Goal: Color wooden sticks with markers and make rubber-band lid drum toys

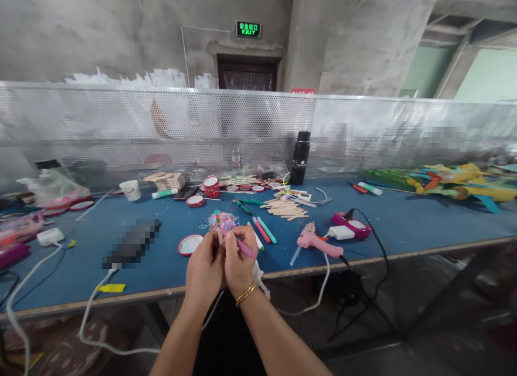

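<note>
Close to the table's front edge, my left hand (204, 264) is closed on a craft stick (218, 221), which points away from me and has green and red colouring at its far end. My right hand (239, 268), with a gold bracelet at the wrist, grips a purple marker (246, 250) against the stick; its tip is hidden by my fingers. Behind the stick lies a loose pile of small coloured rubber bands (229, 221). A red marker (262, 230) and a teal marker (267, 230) rest right of my hands. A round red-rimmed lid (189, 245) lies to the left.
A pink glue gun (313, 241) and a magenta power strip (351, 226) are on the right, with cables over the edge. Craft sticks (285, 208), pliers (247, 204) and a black bottle (300, 158) stand or lie farther back. A phone (132, 242) lies left.
</note>
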